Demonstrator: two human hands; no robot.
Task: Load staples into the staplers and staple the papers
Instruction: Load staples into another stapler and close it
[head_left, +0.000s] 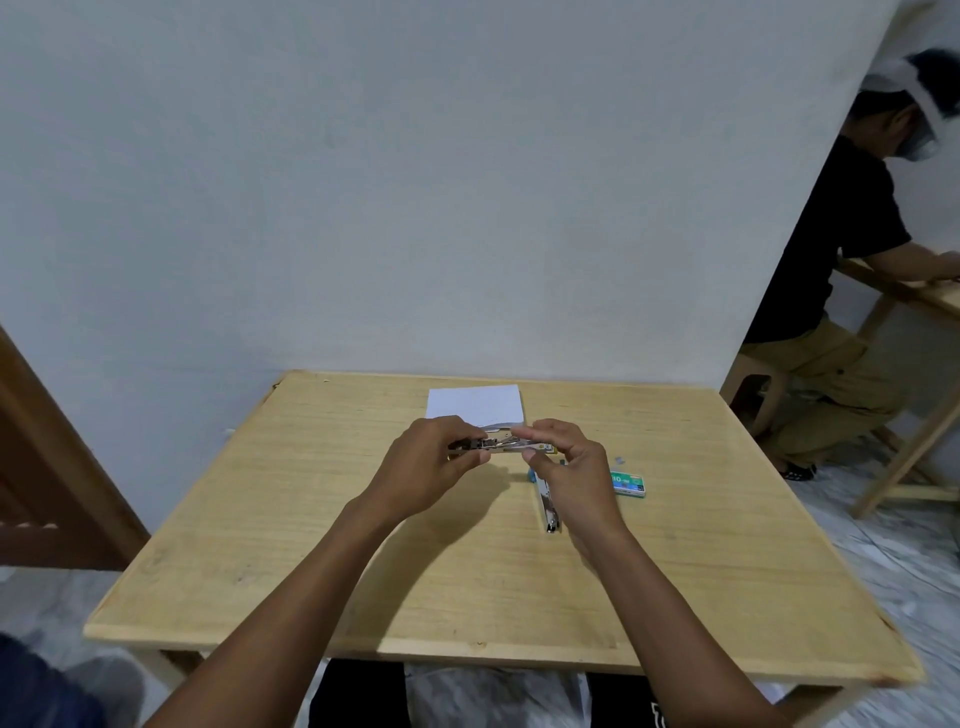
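Above the middle of the wooden table (311, 545) I hold a metal stapler (506, 443). My left hand (431, 467) grips its left end. My right hand (566, 467) pinches its right end between thumb and fingers; whether a staple strip is there is hidden. A second metal stapler (548, 512) lies on the table under my right hand, partly covered by it. White papers (475, 401) lie flat just behind my hands. A green staple box (628, 483) lies to the right, with small loose staple pieces (619, 459) beside it.
The table stands against a white wall. Another person (852, 249) sits at a second wooden table at the far right. A brown wooden door (47, 467) is at the left.
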